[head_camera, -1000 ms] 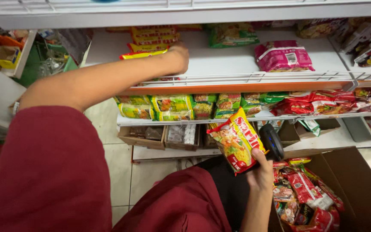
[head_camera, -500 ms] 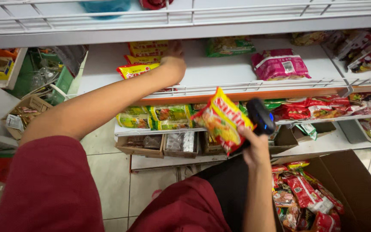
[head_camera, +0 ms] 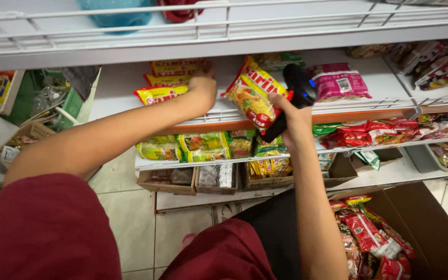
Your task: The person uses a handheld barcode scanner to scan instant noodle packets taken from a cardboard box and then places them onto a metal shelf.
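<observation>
White shelf (head_camera: 125,85), left hand (head_camera: 203,85) gripping yellow packets (head_camera: 168,81), right hand (head_camera: 291,116) fingers clutching noodle packet (head_camera: 252,93)

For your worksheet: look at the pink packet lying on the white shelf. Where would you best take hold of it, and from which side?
Grip the pink packet by its near short edge, coming from the front of the white shelf. It lies flat behind the low wire rail, with the shelf above close overhead, so reaching in over the rail looks easiest.
</observation>
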